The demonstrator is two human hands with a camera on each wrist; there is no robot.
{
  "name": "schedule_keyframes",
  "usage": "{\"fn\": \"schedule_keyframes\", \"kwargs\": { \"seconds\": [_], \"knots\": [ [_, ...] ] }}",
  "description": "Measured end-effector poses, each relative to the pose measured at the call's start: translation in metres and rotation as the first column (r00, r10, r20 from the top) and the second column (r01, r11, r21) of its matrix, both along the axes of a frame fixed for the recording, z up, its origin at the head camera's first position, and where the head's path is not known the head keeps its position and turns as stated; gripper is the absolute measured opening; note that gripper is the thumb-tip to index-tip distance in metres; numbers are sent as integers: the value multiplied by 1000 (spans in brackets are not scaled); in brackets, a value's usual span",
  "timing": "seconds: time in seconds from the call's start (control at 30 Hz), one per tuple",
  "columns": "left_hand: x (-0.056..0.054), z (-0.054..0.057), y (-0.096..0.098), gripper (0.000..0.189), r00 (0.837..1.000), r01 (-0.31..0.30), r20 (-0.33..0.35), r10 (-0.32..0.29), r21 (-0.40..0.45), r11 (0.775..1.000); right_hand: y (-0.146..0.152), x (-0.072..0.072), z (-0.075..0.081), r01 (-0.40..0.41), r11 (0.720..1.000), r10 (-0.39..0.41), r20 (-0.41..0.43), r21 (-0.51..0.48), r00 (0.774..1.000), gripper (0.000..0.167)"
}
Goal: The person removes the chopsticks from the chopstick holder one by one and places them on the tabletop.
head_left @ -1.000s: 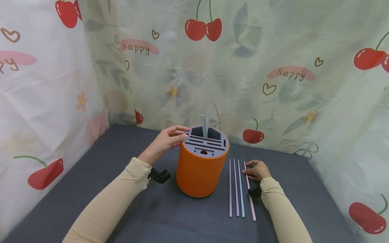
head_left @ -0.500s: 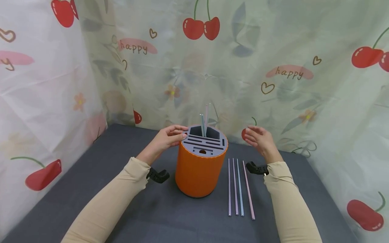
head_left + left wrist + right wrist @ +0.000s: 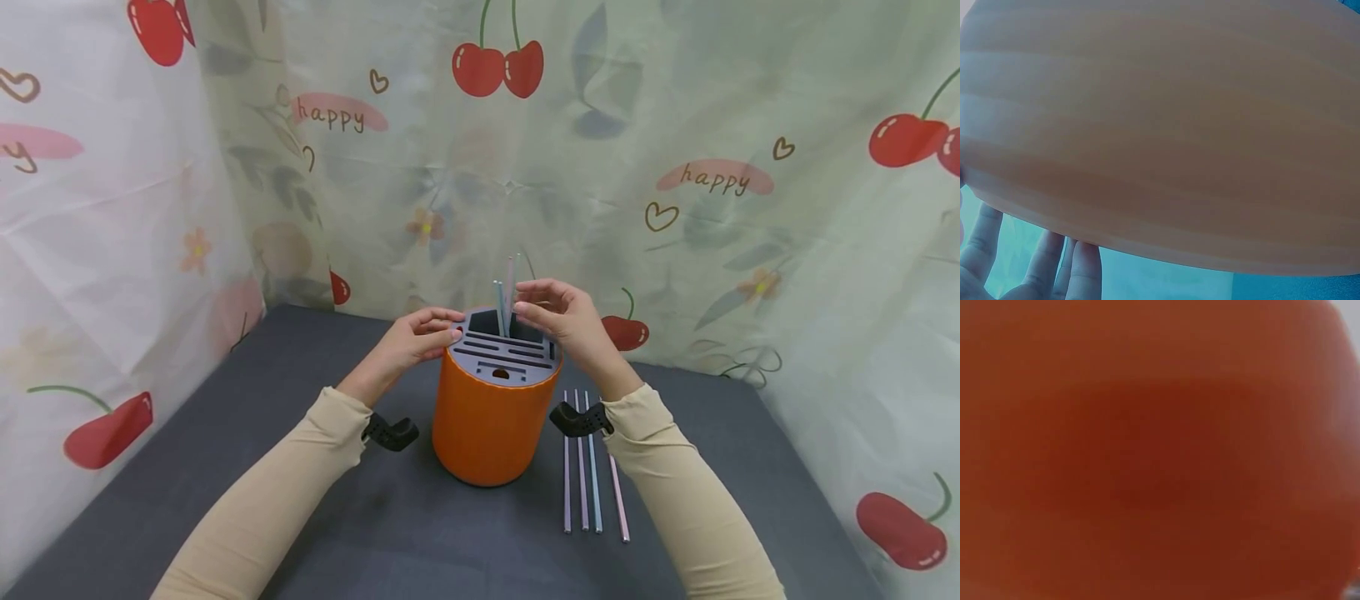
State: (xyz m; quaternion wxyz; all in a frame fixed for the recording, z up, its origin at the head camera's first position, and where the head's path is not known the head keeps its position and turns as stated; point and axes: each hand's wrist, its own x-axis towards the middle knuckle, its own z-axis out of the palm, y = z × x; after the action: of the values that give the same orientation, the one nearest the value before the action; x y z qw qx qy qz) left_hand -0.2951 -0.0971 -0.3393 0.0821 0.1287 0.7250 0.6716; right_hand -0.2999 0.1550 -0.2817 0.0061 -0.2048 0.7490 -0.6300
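Note:
An orange round knife block (image 3: 483, 425) with a grey slotted lid (image 3: 501, 357) stands on the table in the head view. Slim, shiny pastel sticks (image 3: 502, 304) rise from its large rear opening. My left hand (image 3: 408, 340) rests on the left rim, fingers extended; in the left wrist view its fingers (image 3: 1041, 262) lie along the orange wall. My right hand (image 3: 570, 321) is over the right rim, thumb and fingers apart, fingertips right beside the upright sticks. The right wrist view is filled by the block's blurred orange wall (image 3: 1160, 444).
Several similar sticks lie side by side on the dark tabletop (image 3: 435, 550), right of the block, among them a blue one (image 3: 595, 492) and a pink one (image 3: 619, 500). My right forearm passes over their far ends. A cherry-print curtain (image 3: 420, 150) encloses the table.
My right hand has left the pink stick on the table, risen, and moved left to the sticks in the knife block. My left hand has stayed on the rim.

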Motion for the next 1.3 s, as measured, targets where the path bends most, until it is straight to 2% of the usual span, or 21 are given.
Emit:
{"fn": "schedule_keyframes", "kwargs": {
  "seconds": [0.13,0.23,0.63,0.7,0.77,0.87,0.93,0.97,1.03,1.17,1.23,1.3],
  "knots": [
    [0,0,0,41,1000,2,4,-2,1,1000,-6,-3,-4,5,992,-1,-30,129,1000,34],
    [0,0,0,40,1000,4,8,-5,8,1000,-7,-4,-4,18,983,-13,-31,184,999,33],
    [-1,-1,0,40,1000,7,-1,-7,11,1000,-10,-4,-2,38,965,-33,-24,261,999,26],
    [-1,-1,0,40,1000,5,-3,-5,9,1000,-10,-3,-1,42,972,-37,-29,232,999,25],
    [-1,-1,0,40,1000,2,-4,-2,6,1000,-7,-2,4,41,987,-34,-48,157,998,22],
    [-1,-1,1,40,1000,-5,2,5,5,1000,1,1,19,25,1000,-26,-91,-11,996,17],
    [-1,0,1,39,1000,-6,6,6,5,1000,10,4,34,-4,990,-15,-135,-138,991,20],
    [-1,0,1,39,1000,-6,8,6,5,1000,15,5,42,-16,981,-15,-157,-195,987,22],
    [0,0,1,39,1000,-5,8,5,3,1000,27,7,60,-51,944,-14,-194,-326,981,24],
    [0,0,1,40,1000,-3,7,3,1,1000,53,10,91,-98,832,-52,-253,-546,966,21],
    [0,0,1,39,1000,-4,7,4,2,1000,67,11,101,-89,779,-93,-254,-621,963,22],
    [0,0,0,39,1000,-6,7,6,2,1000,80,11,106,-43,743,-142,-220,-668,965,25]
  ]
}}
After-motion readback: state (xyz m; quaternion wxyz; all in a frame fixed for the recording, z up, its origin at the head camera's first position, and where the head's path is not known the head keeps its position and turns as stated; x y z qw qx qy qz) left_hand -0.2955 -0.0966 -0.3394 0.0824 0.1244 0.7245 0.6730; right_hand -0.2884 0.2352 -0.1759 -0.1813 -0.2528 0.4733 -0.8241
